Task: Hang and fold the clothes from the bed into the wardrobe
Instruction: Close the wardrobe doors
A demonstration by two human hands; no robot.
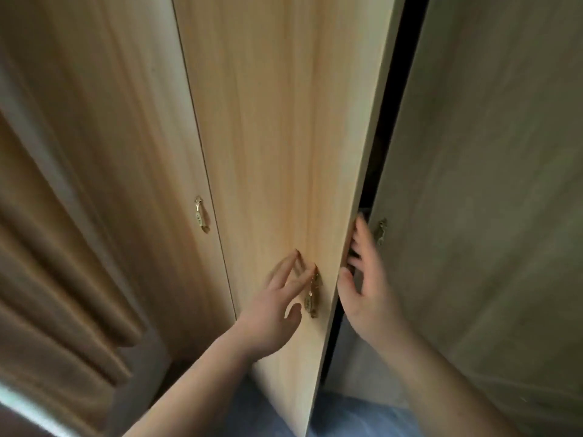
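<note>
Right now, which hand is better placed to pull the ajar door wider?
Likely the right hand: its fingers are at the free edge of the door. The left hand lies flat by the handle, gripping nothing.

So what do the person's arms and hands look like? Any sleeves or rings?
No sleeves show: both arms are bare as far as the picture reaches. The left hand and right hand wear no gloves, and I see no rings, watch or bracelet. The left hand's nails look dark, maybe painted, but the picture is blurry there.
</note>
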